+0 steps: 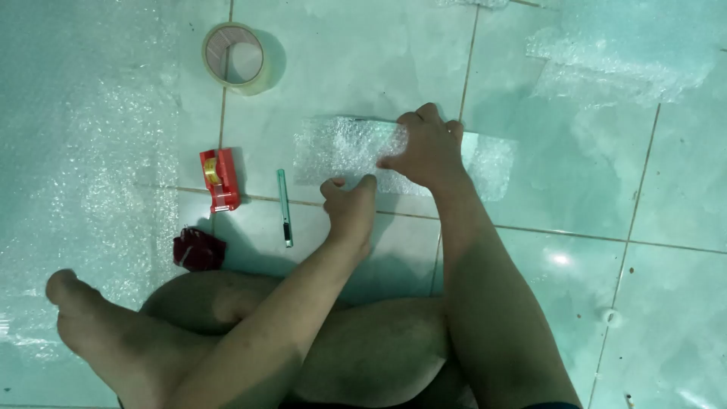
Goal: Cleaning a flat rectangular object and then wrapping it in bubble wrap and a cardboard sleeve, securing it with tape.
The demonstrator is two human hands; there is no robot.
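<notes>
A strip of bubble wrap (337, 148) lies flat on the tiled floor in front of me. My left hand (350, 203) is closed, and its fingers pinch the strip's near edge. My right hand (425, 145) presses down on the middle of the strip with curled fingers. The strip's right end (492, 163) sticks out past my right wrist. My crossed bare legs fill the bottom of the view.
A large roll of clear tape (235, 57) stands at the upper left. A red tape dispenser (218, 179), a slim green utility knife (285, 208) and a dark red crumpled object (198, 249) lie left of my hands. More bubble wrap sheets (98, 167) (621, 60) cover the floor.
</notes>
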